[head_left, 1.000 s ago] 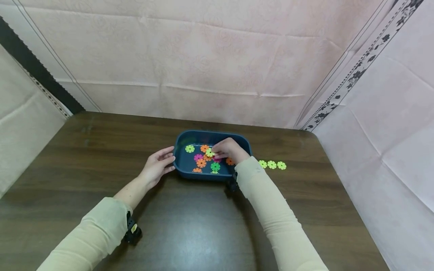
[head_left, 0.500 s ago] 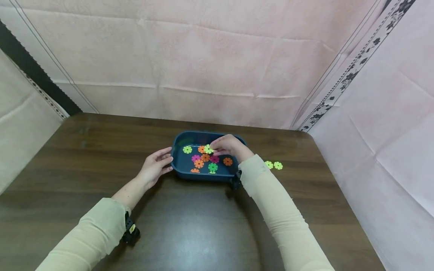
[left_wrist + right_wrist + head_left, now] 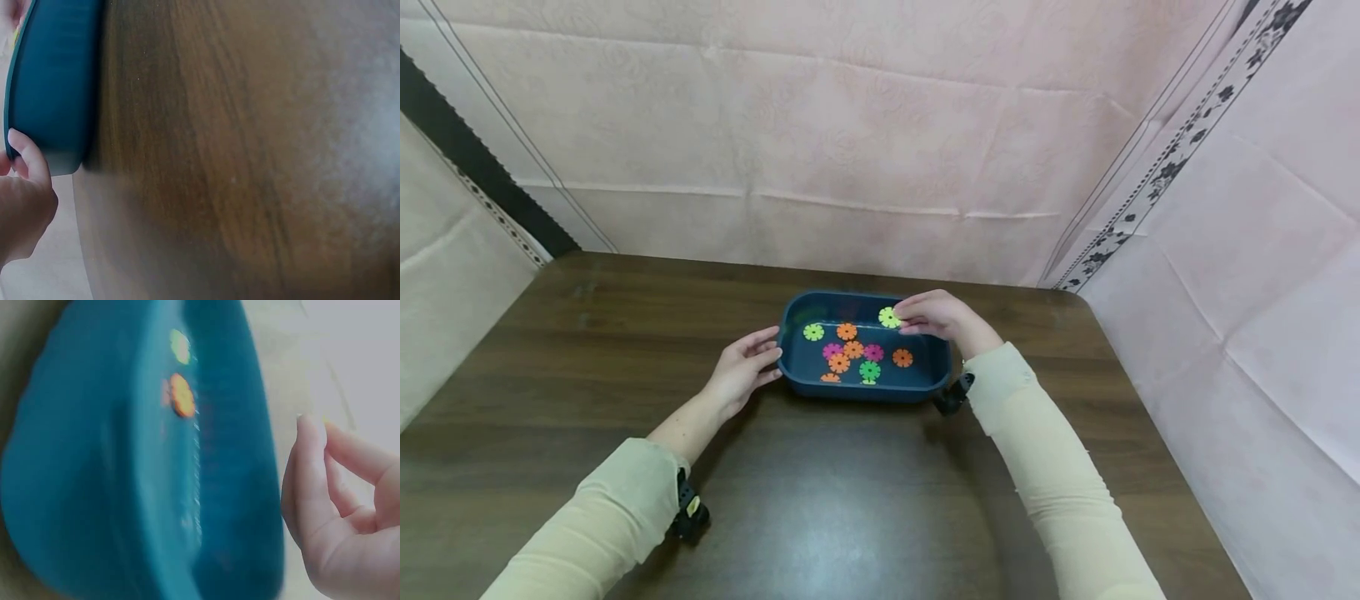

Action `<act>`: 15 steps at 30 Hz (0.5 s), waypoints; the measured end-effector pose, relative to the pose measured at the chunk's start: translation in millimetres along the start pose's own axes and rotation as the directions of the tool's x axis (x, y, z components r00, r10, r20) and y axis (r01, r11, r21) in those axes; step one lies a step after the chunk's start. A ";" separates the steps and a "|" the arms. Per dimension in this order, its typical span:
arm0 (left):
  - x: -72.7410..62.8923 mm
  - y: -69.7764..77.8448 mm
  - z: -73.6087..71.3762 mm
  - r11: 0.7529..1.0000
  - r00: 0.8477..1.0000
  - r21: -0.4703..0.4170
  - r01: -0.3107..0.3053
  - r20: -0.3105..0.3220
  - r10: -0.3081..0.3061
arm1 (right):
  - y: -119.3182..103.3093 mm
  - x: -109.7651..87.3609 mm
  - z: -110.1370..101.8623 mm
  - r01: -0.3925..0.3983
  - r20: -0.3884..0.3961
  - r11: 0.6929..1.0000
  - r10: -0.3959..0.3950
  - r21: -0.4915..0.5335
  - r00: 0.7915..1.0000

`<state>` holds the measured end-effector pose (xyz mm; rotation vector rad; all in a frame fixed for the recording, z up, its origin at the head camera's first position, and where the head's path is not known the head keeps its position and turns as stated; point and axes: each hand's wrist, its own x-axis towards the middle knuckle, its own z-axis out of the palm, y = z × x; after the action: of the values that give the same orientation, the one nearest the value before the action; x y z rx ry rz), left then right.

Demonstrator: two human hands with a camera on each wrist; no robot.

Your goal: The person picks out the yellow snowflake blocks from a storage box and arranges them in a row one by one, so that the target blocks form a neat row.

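Observation:
A dark blue plastic tray [image 3: 865,392] stands on the table with several flower-shaped discs lying in it. My left hand [image 3: 741,373] holds the tray's left end, the thumb at its rim in the left wrist view. Over the tray's right back part, my right hand [image 3: 942,318] pinches a yellow-green flower-shaped disc [image 3: 889,317] between thumb and fingertips. Inside lie orange discs [image 3: 902,357], pink discs [image 3: 873,353], a green disc [image 3: 869,370] and a yellow-green disc [image 3: 813,332]. The right wrist view shows the pinching fingers just above the tray's rim.
The brown wooden table [image 3: 820,500] reaches back to a pale cloth wall [image 3: 865,167], with cloth on both sides too. A small black wrist camera [image 3: 688,512] sits on the left wrist, and another [image 3: 953,396] hangs near the tray's front right corner.
My right hand has lifted the yellow-green disc from over the tray's middle and moved right and back with it. Its arm now covers the yellow-green discs on the table. My left hand stays put.

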<state>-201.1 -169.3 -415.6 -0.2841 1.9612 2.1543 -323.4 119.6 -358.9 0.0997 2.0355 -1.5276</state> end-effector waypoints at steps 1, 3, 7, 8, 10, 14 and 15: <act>0.0 -0.2 -0.1 1.000 1.000 -0.003 0.001 0.001 -0.001 | 0.2 -1.7 -5.8 0.003 -0.001 1.000 -0.003 0.010 1.000; -0.1 -0.9 -0.3 1.000 1.000 -0.004 0.005 0.002 -0.005 | 1.6 -5.1 -18.0 0.014 0.009 0.999 -0.014 0.037 1.000; 0.1 -2.1 -0.7 1.000 1.000 -0.005 0.008 0.005 -0.008 | 7.8 -13.2 -45.0 0.051 0.031 0.994 -0.055 0.101 0.998; 0.4 -2.3 -0.9 1.000 1.000 -0.004 0.006 0.005 -0.006 | 10.1 -15.5 -52.3 0.063 0.038 0.992 -0.067 0.109 0.997; 0.7 -2.3 -1.1 1.000 1.000 -0.004 -0.001 0.007 0.001 | 15.1 -20.5 -66.6 0.076 0.038 0.990 -0.081 0.121 0.996; 1.1 -1.4 -1.9 1.000 1.000 -0.003 -0.009 0.010 0.009 | 27.8 -30.7 -94.1 0.072 0.023 0.986 -0.076 0.149 0.997; 1.0 -1.2 -2.2 1.000 1.000 -0.003 -0.009 0.010 0.009 | 31.3 -33.3 -100.0 0.067 0.017 0.985 -0.070 0.157 0.997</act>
<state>-201.7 -171.4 -417.3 -0.2647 1.9580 2.1594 -324.1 229.4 -352.2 0.0738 1.9171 -1.7227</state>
